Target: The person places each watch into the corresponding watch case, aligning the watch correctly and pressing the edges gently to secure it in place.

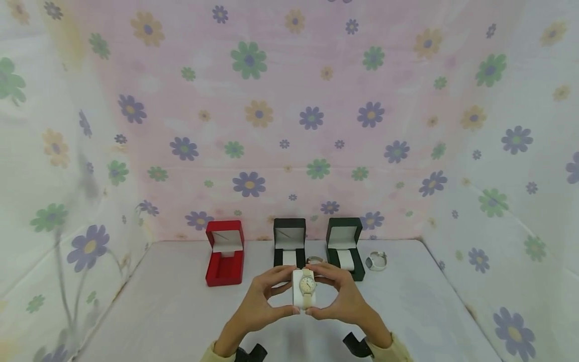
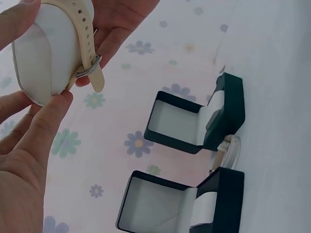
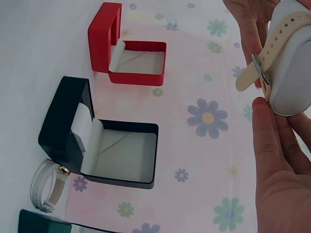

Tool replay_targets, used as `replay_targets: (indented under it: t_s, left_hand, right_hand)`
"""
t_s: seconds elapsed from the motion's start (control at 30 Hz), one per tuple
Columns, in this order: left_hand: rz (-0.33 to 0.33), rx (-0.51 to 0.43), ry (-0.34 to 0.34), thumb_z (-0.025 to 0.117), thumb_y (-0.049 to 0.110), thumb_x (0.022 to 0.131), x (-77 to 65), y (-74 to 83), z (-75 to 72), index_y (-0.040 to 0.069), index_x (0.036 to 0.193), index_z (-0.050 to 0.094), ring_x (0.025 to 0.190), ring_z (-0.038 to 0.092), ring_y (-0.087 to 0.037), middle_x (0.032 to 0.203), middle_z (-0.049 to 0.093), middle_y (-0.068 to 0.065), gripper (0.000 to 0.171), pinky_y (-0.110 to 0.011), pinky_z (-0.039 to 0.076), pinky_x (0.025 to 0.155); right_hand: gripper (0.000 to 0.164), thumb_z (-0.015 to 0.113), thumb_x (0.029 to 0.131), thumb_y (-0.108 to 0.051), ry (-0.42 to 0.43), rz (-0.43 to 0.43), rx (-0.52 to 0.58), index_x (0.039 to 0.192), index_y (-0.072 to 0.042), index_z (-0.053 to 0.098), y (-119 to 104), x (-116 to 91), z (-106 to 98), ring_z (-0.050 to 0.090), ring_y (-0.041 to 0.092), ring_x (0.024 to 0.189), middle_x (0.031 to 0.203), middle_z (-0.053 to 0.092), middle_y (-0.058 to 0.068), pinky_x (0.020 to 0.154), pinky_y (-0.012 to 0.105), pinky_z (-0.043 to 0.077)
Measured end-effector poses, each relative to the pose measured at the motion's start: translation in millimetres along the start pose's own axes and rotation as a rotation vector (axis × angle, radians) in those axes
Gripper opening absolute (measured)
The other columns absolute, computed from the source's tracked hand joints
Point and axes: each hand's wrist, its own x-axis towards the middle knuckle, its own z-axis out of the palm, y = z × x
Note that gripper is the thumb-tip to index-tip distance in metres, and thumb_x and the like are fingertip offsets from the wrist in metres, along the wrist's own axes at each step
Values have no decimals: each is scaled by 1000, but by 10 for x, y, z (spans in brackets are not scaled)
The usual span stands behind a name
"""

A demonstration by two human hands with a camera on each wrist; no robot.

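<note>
In the head view, a cream-strapped wristwatch [image 1: 307, 285] with a pale round dial is wrapped round a white watch cushion [image 1: 296, 294], held upright above the table. My left hand [image 1: 266, 300] grips the cushion's left side, thumb at the bottom and fingers at the top. From the other side my right hand [image 1: 343, 297] holds it the same way, fingertips near the strap. The wrist views show the strap [image 2: 83, 36] closed with a metal buckle [image 3: 261, 69] behind the cushion, and the cushion's pale end [image 3: 294, 80] between the fingers.
Behind the hands stand an open red box [image 1: 224, 269] without a cushion, an open black box [image 1: 289, 236] and an open green box [image 1: 345, 234], both with white cushions. A watch [image 1: 315, 260] lies between the dark boxes; another white-strapped watch [image 1: 376, 261] lies at right.
</note>
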Motion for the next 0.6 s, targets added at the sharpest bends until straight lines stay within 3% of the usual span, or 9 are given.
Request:
replay_targets:
  t_s: [0.13,0.37,0.6]
  left_hand:
    - [-2,14,-4,85,8,82,16,-10,-22,12,146,56,131,59,-23,142,57,-14,71,-37,55,97]
    - [66,10,-7,82,5,84,90,-20,-52,6,146,53,131,59,-23,142,56,-19,68,-40,55,98]
    - [40,-14,-5,82,5,84,92,18,-47,8,145,55,131,60,-21,141,57,-15,67,-37,54,98]
  right_hand:
    - [75,91,74,-9,-10,6,-20,142,-7,58,-1,12,-8,59,16,127,136,63,14,98,39,57]
    - [79,89,76,-6,-26,-5,-21,146,-5,52,-8,48,-81,56,15,130,139,57,15,102,36,55]
    - [76,89,75,-3,-10,-28,20,141,-1,53,-41,60,-78,60,17,124,134,58,15,100,37,56]
